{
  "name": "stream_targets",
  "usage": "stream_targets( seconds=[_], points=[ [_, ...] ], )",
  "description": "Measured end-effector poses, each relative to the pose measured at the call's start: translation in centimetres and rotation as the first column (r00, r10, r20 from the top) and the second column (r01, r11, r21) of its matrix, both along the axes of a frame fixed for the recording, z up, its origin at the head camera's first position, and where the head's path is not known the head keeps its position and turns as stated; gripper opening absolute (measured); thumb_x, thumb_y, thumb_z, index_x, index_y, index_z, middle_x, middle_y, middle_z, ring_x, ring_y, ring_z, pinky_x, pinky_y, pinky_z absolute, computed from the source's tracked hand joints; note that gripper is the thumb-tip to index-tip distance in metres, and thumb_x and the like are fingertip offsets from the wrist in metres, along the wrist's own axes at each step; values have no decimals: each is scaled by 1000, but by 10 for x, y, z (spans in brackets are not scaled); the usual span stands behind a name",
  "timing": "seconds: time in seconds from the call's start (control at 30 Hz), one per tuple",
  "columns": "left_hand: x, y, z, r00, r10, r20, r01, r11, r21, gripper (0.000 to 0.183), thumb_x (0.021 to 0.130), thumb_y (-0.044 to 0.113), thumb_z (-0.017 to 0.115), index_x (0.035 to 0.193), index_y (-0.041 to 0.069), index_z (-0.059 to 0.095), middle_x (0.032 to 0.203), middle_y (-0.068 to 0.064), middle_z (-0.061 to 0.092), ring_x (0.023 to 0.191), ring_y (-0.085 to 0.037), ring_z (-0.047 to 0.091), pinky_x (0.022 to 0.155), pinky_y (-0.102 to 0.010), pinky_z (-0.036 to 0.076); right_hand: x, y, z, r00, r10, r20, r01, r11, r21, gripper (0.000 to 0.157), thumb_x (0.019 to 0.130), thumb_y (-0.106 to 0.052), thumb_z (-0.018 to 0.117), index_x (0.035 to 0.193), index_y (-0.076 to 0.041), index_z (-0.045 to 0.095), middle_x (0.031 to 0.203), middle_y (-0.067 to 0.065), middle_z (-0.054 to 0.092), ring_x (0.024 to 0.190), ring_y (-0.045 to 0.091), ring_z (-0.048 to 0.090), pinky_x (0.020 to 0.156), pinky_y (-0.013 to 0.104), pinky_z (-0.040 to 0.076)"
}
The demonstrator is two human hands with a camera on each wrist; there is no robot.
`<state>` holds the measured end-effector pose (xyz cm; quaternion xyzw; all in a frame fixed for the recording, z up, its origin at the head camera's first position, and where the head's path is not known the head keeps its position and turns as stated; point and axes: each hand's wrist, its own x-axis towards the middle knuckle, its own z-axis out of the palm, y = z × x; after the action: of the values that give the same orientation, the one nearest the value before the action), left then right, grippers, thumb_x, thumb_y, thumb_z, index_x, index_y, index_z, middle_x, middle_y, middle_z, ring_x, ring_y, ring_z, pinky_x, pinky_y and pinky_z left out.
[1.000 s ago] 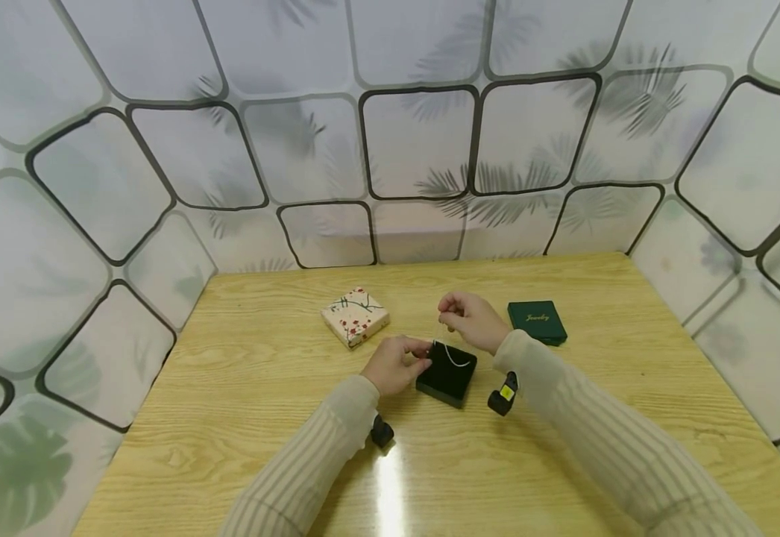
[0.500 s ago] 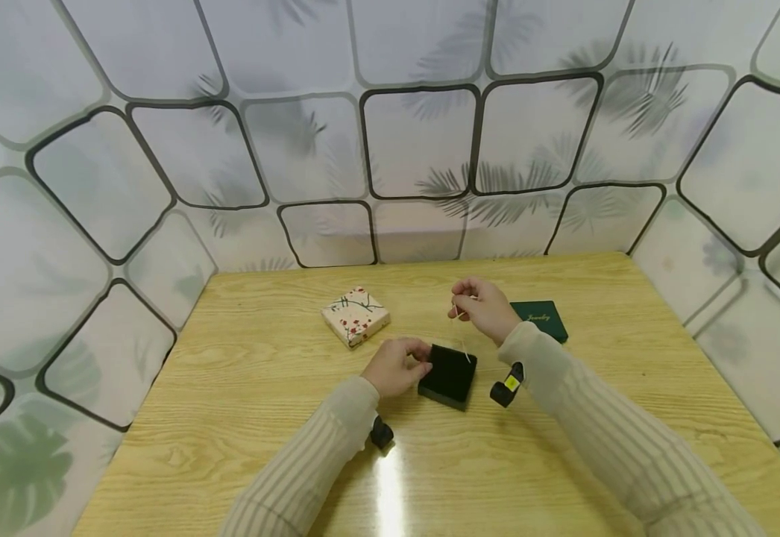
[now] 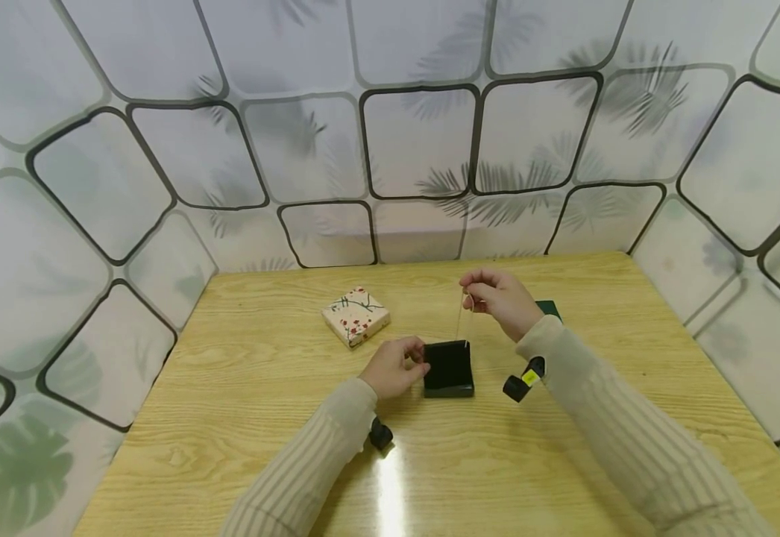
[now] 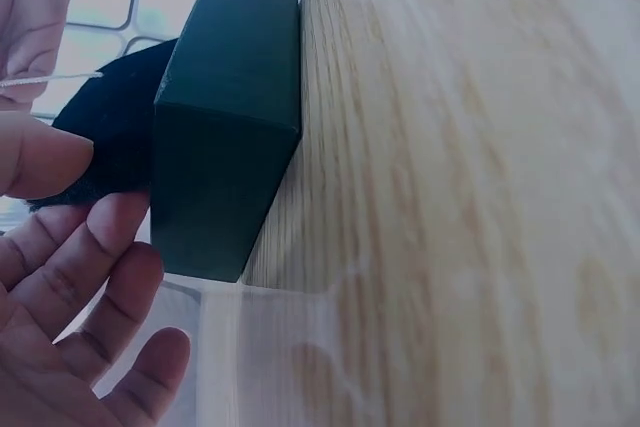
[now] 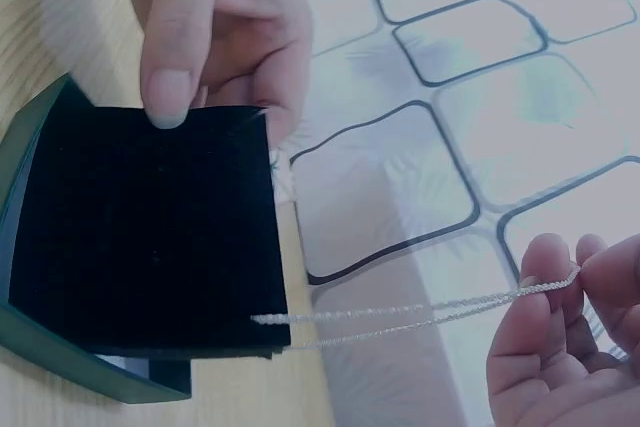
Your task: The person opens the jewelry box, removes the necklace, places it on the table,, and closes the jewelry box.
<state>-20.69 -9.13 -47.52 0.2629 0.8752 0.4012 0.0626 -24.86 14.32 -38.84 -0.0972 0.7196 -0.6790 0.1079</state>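
While your left hand (image 3: 395, 367) pinches padding (image 5: 150, 227) and right hand (image 3: 500, 300) chain (image 5: 470, 300), your sleeve (image 3: 546, 339) part-hides a green lid (image 3: 548, 307). A floral box (image 3: 355, 316) sits near.

Left hand (image 4: 60, 292) pinches a black pad (image 4: 122, 112); green box (image 4: 225, 132) rests on wooden tabletop (image 4: 450, 207).

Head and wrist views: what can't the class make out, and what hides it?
Head: most of a green object, behind the right hand and sleeve.
Left wrist: the inside of the green box, behind its walls.
Right wrist: where the chain ends, behind the black pad.
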Motion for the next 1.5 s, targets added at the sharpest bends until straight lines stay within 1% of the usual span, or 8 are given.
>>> stream_targets(
  seconds=[0.2,0.37,0.6,0.8,0.9,1.07,1.43,1.5],
  points=[
    [2,-1,3,1000,-8,-8,9,1000,12,5,93,14,63,98,12,63,90,4,62,86,-10,59,77,-32,50,3,7,6,1000,6,15,-6,1000,-12,20,101,-11,49,114,4,56,99,17,56,81,19,59,72,28,52],
    [2,-2,3,1000,-25,-14,25,999,23,8,93,13,63,100,10,64,90,3,63,84,-10,59,75,-29,50,4,13,6,1000,-5,9,5,1000,12,24,100,-11,51,119,4,55,98,10,57,82,17,60,73,27,52],
    [2,-2,2,1000,-24,-20,24,999,30,8,92,12,64,99,9,64,87,2,62,65,-7,50,61,-24,46,1,24,4,999,-39,-10,38,999,-30,20,100,-7,50,117,2,55,94,6,58,80,14,60,71,24,52],
    [2,-1,0,1000,-20,-16,20,1000,18,6,92,12,64,98,10,63,86,4,61,67,-7,50,63,-23,45,1,31,9,998,-50,-22,49,998,-34,21,101,-8,49,118,1,55,96,4,58,81,13,59,74,24,52],
    [2,-1,0,1000,-18,-19,19,1000,21,7,91,11,64,98,9,63,85,4,61,70,-9,52,64,-24,46,2,34,13,999,-46,-25,45,999,-18,22,101,-12,50,119,1,54,97,4,58,83,15,59,76,25,52],
    [2,0,0,999,-26,-31,26,999,24,7,91,11,64,97,9,63,85,4,61,75,-9,55,67,-25,47,5,41,21,998,-32,-63,34,999,34,25,100,-16,54,119,0,55,101,7,59,85,15,60,76,25,52],
    [2,0,0,999,-37,-19,38,999,20,6,92,11,64,97,11,62,85,5,61,74,-8,54,65,-25,46,12,53,35,984,53,-173,-36,994,103,24,98,-18,58,116,-2,59,100,-1,62,88,14,62,76,26,52],
    [2,0,0,999,-38,-18,38,999,20,6,92,11,64,97,11,62,85,5,61,74,-9,54,65,-25,46,13,54,36,981,58,-186,-35,992,124,24,97,-18,59,116,-3,59,102,2,62,88,14,62,76,26,52]
  ],
)
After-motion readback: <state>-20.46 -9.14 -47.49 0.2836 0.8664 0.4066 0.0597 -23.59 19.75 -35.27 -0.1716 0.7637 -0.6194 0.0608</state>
